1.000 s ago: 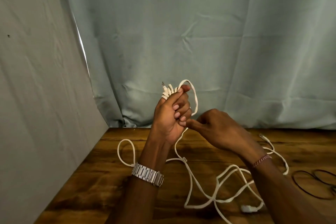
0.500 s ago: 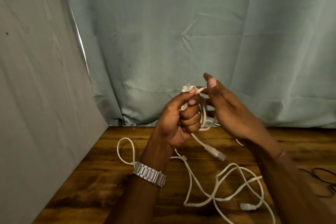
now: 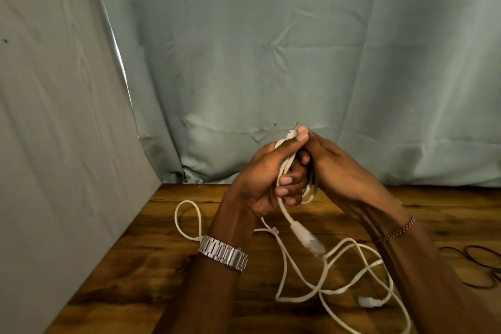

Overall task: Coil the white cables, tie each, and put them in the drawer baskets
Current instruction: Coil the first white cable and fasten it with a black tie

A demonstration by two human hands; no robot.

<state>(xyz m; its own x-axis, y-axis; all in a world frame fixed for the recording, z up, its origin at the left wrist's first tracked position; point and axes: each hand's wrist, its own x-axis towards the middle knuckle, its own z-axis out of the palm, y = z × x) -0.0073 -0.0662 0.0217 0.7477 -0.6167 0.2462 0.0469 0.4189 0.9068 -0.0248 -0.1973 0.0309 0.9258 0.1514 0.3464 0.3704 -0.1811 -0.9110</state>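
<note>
Coil nearly closed, tail plug now hanging free.

Since half a second ago the right hand (image 3: pixel 349 179) has come down from the top of the coil (image 3: pixel 287 168) to its side, fingers wrapped in among the loops; left hand (image 3: pixel 264 184) grips the coil above the desk (image 3: pixel 162 266), thumb over one plug (image 3: pixel 294 131). Second plug (image 3: pixel 309 241) dangles below. Judgement: coiling done, tying next. Another white cable (image 3: pixel 339 274) lies loose at the front right; black ties (image 3: pixel 482 263) at the right edge.
</note>
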